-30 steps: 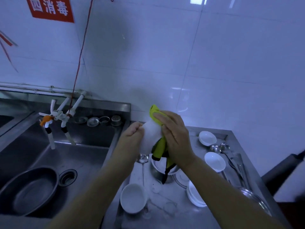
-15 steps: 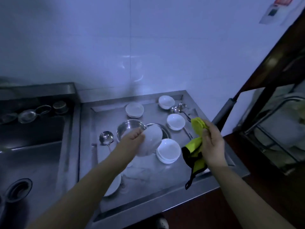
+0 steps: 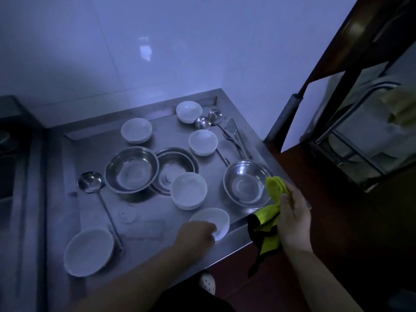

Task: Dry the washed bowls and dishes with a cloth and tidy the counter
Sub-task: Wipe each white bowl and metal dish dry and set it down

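Low, left hand (image 3: pixel 195 233) gripping white bowl (image 3: pixel 211 221); right hand (image 3: pixel 292 219) clutching cloth (image 3: pixel 270 212).

On the surface (image 3: pixel 144 224) we have a large bowl (image 3: pixel 88 252) at the near left, with a ladle (image 3: pixel 91 181) lying just to its right, handle toward us. Behind the ladle's cup sits a metal bowl (image 3: pixel 131 168), overlapping a metal plate (image 3: pixel 176 164) on its right. A stack of small bowls (image 3: pixel 188 190) rests on that plate's near edge. Our left hand (image 3: pixel 195 233) holds a bowl (image 3: pixel 211 219) at the front edge; our right hand (image 3: pixel 292 219) holds the cloth (image 3: pixel 273 210) beside another metal bowl (image 3: pixel 246 183) at the right.
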